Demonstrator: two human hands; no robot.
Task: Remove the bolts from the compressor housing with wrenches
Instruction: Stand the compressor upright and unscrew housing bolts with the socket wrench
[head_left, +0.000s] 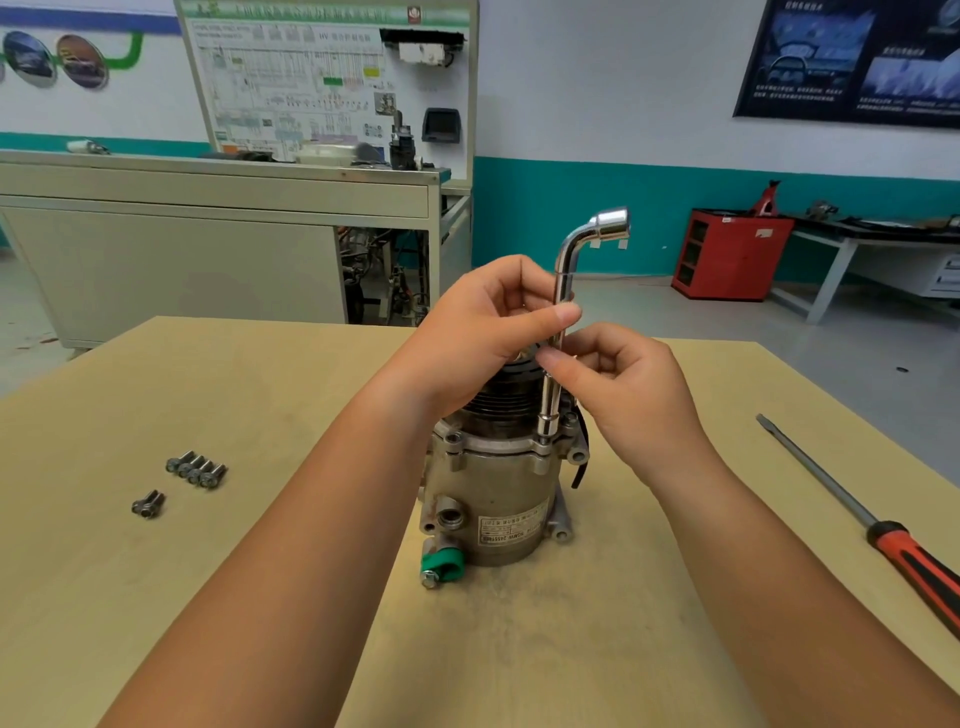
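The grey metal compressor (498, 499) stands upright in the middle of the wooden table (208, 395), a green cap low on its front. A chrome L-shaped socket wrench (563, 270) stands vertical with its lower socket on a bolt at the housing flange's right rim. My left hand (488, 322) pinches the wrench shaft between thumb and fingers. Just below it, my right hand (618, 384) pinches the same shaft from the right. Several loose bolts (196, 468) lie in a row on the table at the left, with one more bolt (148, 503) in front of them.
A long screwdriver (852, 512) with a red and black handle lies on the table's right side. Behind the table stand a grey workbench (208, 208) with a wiring display board, a red cabinet (730, 254) and another bench at the far right.
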